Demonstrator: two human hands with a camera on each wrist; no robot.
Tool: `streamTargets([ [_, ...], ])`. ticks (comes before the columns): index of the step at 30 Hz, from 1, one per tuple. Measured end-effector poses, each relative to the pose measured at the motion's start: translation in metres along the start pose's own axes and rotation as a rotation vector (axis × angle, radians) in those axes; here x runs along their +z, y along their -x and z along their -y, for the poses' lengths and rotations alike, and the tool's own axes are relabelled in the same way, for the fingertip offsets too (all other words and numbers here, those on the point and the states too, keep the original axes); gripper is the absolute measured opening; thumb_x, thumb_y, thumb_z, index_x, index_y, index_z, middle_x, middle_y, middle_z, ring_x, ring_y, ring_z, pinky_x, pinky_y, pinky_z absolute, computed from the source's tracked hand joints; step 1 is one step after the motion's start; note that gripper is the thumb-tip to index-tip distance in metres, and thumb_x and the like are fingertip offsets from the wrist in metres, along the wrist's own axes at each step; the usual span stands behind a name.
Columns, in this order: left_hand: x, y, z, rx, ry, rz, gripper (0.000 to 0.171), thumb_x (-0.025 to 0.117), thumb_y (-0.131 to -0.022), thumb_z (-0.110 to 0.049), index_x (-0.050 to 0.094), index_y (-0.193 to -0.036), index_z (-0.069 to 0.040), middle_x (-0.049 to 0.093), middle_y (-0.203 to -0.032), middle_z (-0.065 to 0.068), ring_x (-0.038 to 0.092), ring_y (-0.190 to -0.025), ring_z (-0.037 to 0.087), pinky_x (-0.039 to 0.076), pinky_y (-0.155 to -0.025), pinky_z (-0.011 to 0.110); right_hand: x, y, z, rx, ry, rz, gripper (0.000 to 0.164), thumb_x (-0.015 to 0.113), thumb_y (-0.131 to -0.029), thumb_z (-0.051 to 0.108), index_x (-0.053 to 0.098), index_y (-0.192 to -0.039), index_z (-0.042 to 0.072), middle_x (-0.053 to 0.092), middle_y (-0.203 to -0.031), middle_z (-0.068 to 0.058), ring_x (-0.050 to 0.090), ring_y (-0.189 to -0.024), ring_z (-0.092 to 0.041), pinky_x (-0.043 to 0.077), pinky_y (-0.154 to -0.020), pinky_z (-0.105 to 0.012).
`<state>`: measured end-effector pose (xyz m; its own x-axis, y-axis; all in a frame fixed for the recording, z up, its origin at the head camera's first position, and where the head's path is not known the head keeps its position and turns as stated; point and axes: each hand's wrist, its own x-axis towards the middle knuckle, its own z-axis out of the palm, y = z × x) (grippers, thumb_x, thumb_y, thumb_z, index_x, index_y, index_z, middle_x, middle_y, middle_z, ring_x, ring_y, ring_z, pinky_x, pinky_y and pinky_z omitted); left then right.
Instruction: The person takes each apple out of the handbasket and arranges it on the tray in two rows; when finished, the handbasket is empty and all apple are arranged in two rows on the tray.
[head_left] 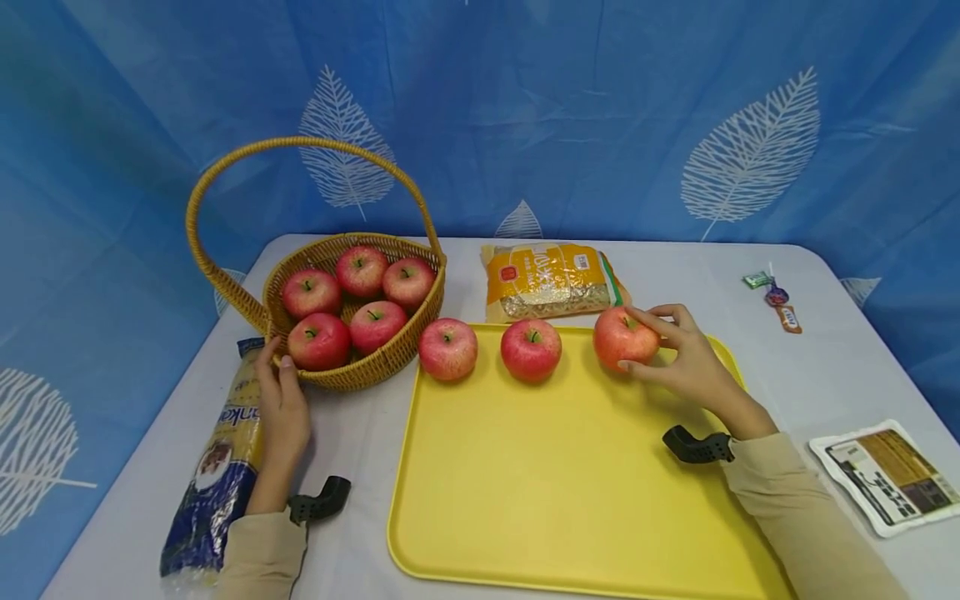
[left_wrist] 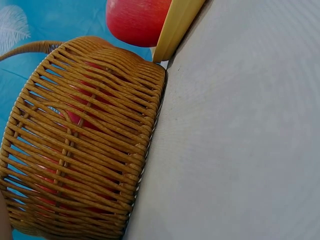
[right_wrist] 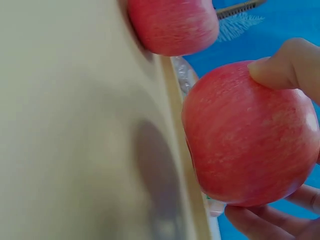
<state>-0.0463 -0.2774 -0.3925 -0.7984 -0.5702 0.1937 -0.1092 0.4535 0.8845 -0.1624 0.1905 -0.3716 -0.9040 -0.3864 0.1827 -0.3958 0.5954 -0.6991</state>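
My right hand (head_left: 690,367) holds a red apple (head_left: 622,340) between thumb and fingers at the back right of the yellow tray (head_left: 555,483). In the right wrist view this apple (right_wrist: 250,135) is above the tray, with a shadow beneath. Two more apples stand along the tray's back edge, one in the middle (head_left: 531,350) and one at the left corner (head_left: 447,349). My left hand (head_left: 283,417) touches the near left side of a wicker basket (head_left: 375,367), its fingers extended toward the rim. Several apples (head_left: 318,342) lie in the basket, its tall handle standing upright.
A yellow bag of grains (head_left: 551,279) lies behind the tray. Left of my left arm is a long blue and gold packet (head_left: 225,467). Small wrapped sweets (head_left: 776,293) lie at the back right, and a flat white and brown pack (head_left: 888,475) lies on the right.
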Motion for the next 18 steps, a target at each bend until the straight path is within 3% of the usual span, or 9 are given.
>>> streamTargets([
  [8,0.0,-0.001,0.0,0.006,-0.005,0.005,0.047,0.024,-0.099,-0.038,0.025,-0.14,-0.015,0.023,-0.148,0.009,0.019,-0.138,0.026,0.015,-0.111,0.049,0.01,0.003,-0.006,0.024,-0.011,-0.018,0.068,0.076,-0.072,0.019,0.048,-0.133,0.015,0.036,-0.118,-0.019,0.044,-0.107,-0.033,0.045,-0.085,-0.051],
  [9,0.0,0.0,-0.001,0.01,-0.004,0.004,0.047,0.024,-0.099,-0.038,0.025,-0.14,-0.015,0.023,-0.148,0.009,0.019,-0.138,0.027,0.015,-0.111,0.05,0.011,0.004,-0.007,0.033,-0.013,-0.018,0.067,0.077,-0.072,0.02,0.048,-0.132,0.015,0.036,-0.118,-0.019,0.045,-0.106,-0.032,0.048,-0.086,-0.045],
  [13,-0.001,0.0,-0.002,0.023,0.003,0.005,0.046,0.025,-0.099,-0.036,0.026,-0.14,-0.014,0.023,-0.148,0.009,0.019,-0.138,0.027,0.015,-0.111,0.05,0.014,0.006,-0.007,0.05,-0.016,-0.013,0.065,0.077,-0.071,0.023,0.05,-0.13,0.014,0.037,-0.118,-0.018,0.045,-0.105,-0.031,0.048,-0.085,-0.041],
  [18,-0.001,0.001,-0.002,0.029,0.013,0.005,0.046,0.025,-0.099,-0.035,0.026,-0.14,-0.012,0.024,-0.148,0.01,0.019,-0.137,0.028,0.015,-0.111,0.051,0.013,0.009,-0.006,0.049,-0.028,0.012,0.069,0.077,-0.071,0.02,0.045,-0.132,0.014,0.033,-0.117,-0.018,0.043,-0.105,-0.029,0.043,-0.083,-0.017],
])
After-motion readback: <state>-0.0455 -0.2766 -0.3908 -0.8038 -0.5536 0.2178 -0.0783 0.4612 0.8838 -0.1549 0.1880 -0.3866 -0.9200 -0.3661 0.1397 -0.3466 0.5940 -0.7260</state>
